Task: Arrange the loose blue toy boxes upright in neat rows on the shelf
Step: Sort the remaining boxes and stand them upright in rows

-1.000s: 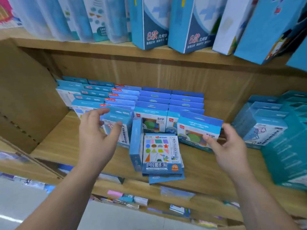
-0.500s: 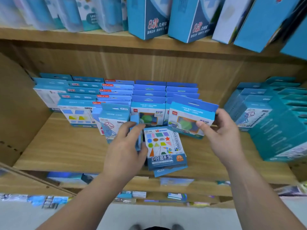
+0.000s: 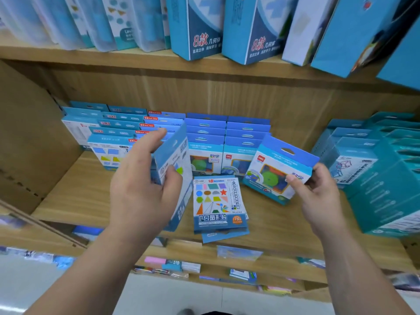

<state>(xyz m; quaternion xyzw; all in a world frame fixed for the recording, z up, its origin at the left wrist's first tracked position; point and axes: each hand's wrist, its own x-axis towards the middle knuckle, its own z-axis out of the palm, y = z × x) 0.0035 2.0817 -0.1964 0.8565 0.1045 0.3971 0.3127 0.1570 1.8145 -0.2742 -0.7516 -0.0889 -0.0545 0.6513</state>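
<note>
The left hand (image 3: 141,189) grips a blue box (image 3: 177,160) lifted above the shelf (image 3: 79,196) and turned almost edge-on, thumb on its face and fingers curled over its top. The right hand (image 3: 318,196) pinches a tilted box (image 3: 277,164) at its right end; this one bears a red "deli" tag. Between them a flat box (image 3: 219,205) lies face-up at the shelf's front, reading "几何图形片", "15" and "75". Upright rows (image 3: 204,133) stand behind. The tall boxes (image 3: 200,30) above read "8款 几何体".
</note>
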